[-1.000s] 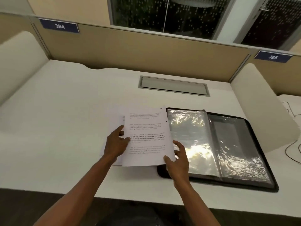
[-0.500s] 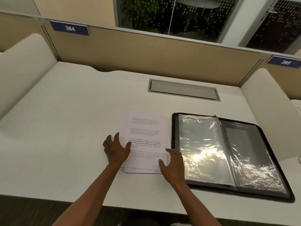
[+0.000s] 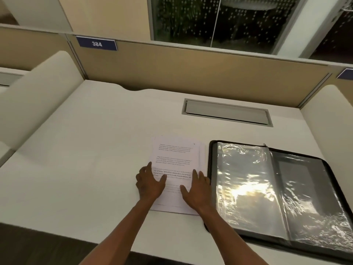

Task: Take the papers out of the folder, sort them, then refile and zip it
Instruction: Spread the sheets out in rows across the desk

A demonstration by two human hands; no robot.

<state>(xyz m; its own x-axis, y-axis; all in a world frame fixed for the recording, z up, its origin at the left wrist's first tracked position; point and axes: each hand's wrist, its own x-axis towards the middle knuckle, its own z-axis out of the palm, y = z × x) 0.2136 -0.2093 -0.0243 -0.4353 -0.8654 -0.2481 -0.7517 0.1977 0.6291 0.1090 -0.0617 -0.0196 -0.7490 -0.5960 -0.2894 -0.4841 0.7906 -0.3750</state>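
1. Left hand (image 3: 150, 183): my fingers lie spread and flat on the left edge of the papers (image 3: 175, 161), gripping nothing.
2. Papers: a loose stack flat on the desk (image 3: 86, 169), just left of the folder; edges slightly uneven. Step in hand, as I judge it: squaring the removed stack before sorting.
3. Right hand (image 3: 198, 190): fingers likewise flat and spread on the stack's right side.
4. Next move: probably lifting single sheets, which calls for a light pinch at a corner.
5. Folder (image 3: 286, 192): open, glossy sleeves showing, zip undone.
6. Room: beige partition (image 3: 191, 73), label "384" (image 3: 96, 44), cable hatch (image 3: 227, 113), dark window (image 3: 219, 20).
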